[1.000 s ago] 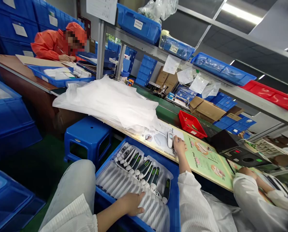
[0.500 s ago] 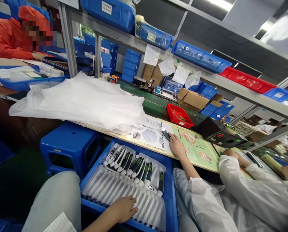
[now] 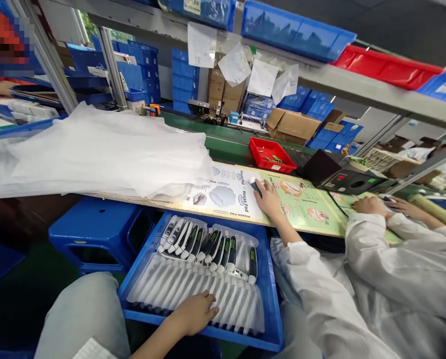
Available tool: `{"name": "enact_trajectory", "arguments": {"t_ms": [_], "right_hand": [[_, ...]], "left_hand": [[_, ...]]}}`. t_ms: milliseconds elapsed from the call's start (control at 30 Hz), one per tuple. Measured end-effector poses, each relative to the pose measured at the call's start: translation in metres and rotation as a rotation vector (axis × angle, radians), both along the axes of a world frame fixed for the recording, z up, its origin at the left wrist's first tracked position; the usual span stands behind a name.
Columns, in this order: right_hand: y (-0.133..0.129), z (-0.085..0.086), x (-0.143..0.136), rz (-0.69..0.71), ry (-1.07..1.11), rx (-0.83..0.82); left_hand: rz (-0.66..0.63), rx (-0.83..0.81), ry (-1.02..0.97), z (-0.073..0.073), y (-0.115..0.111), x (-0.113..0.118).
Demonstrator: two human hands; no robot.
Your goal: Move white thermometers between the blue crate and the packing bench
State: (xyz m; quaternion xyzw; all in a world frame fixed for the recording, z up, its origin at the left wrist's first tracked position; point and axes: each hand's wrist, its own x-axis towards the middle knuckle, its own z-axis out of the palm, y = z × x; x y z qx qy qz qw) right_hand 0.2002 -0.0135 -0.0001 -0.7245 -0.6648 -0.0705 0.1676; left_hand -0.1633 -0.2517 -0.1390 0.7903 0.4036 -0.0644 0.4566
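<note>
A blue bin (image 3: 277, 319) in front of me holds a row of black-and-white handheld devices (image 3: 208, 249) and, nearer me, a row of items in white foam sleeves (image 3: 178, 279). My left hand (image 3: 196, 313) rests over the right part of the sleeved row, fingers apart, holding nothing. My right hand (image 3: 268, 199) is on the printed mouse pad board (image 3: 223, 197), its fingers closed round a black device with a white end (image 3: 253, 181). Much of that device is hidden by the hand.
White foam sheets (image 3: 106, 149) lie on the board's left. A red tray (image 3: 271, 155) and a black box (image 3: 331, 172) stand behind it. Left of the bin is a blue stool (image 3: 91, 224). At right, a person's hands (image 3: 372, 205) work at the bench.
The view has shifted, with the shelf higher in the picture. My right hand has drawn the device closer, covering more of it. My left hand stays over the sleeved row.
</note>
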Motion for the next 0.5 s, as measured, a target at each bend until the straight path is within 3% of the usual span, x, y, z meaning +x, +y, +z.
{"name": "enact_trajectory", "arguments": {"t_ms": [100, 233, 300, 400, 500], "right_hand": [[-0.010, -0.003, 0.054, -0.094, 0.003, 0.021], [-0.036, -0.003, 0.152, -0.460, 0.013, 0.050], [-0.044, -0.002, 0.185, -0.559, 0.008, 0.058], [-0.047, -0.003, 0.206, -0.565, -0.062, 0.111], [-0.044, -0.008, 0.204, -0.555, -0.122, 0.225]], "left_hand": [[-0.021, -0.009, 0.001, 0.004, 0.001, 0.000], [-0.020, -0.028, 0.014, 0.005, 0.002, 0.001], [-0.009, -0.028, 0.008, 0.003, 0.003, 0.003], [-0.026, -0.021, 0.014, 0.003, 0.004, 0.005], [-0.054, -0.004, 0.044, 0.002, 0.005, 0.007]]}}
